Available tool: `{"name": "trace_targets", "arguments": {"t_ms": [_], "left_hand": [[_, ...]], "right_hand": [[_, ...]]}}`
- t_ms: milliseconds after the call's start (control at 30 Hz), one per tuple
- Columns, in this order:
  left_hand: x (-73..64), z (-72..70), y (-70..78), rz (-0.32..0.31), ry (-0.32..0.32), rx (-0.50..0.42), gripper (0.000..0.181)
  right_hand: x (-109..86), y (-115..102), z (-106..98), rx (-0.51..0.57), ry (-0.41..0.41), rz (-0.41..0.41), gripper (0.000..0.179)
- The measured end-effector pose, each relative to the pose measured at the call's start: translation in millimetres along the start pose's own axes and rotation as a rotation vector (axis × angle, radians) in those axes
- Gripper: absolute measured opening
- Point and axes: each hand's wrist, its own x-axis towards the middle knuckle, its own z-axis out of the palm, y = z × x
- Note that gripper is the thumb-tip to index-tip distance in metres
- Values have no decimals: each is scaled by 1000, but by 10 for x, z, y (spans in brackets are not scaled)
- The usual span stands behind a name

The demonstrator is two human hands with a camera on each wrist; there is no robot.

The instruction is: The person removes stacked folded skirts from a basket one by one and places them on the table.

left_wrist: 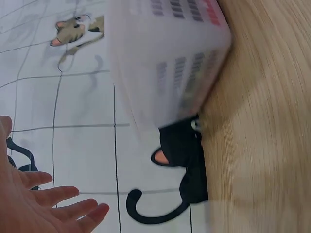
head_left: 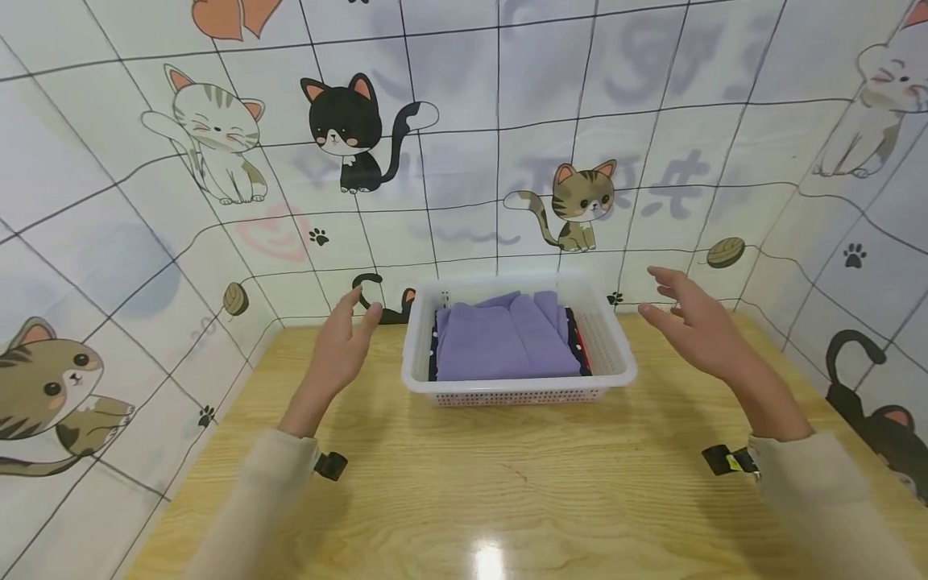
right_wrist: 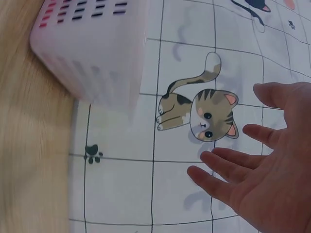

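A white plastic basket (head_left: 518, 387) with slotted walls stands on the wooden table against the back wall. Folded purple cloth (head_left: 500, 342) lies in it, on top of black cloth with white dots (head_left: 432, 354); a bit of red shows at the right side. My left hand (head_left: 344, 342) is held in the air left of the basket, apart from it, fingers extended and holding nothing. To the basket's right, my right hand (head_left: 692, 326) is raised too, its fingers spread and touching nothing. Both wrist views show the basket's outer walls (left_wrist: 165, 53) beyond the hands.
The light wooden table (head_left: 500, 467) spreads in front of the basket. Wall covering with a grid and cartoon cats (head_left: 355, 133) encloses the table at the back and both sides. Dark wrist-worn pieces (head_left: 331, 466) sit at both cuffs.
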Motion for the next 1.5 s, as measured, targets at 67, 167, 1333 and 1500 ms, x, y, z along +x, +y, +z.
{"name": "trace_targets", "arguments": {"t_ms": [67, 167, 1333, 1500], "left_hand": [[-24, 69, 55, -9, 5, -75, 77], [-49, 173, 142, -11, -2, -171, 74], [275, 1018, 591, -454, -265, -568, 81], [274, 1000, 569, -492, -294, -628, 80]], "right_hand": [[-15, -22, 54, 31, -1, -9, 69], [-20, -58, 141, 68, -11, -11, 68], [480, -366, 1115, 58, -173, 294, 69], [471, -390, 1165, 14, -178, 278, 69]]}}
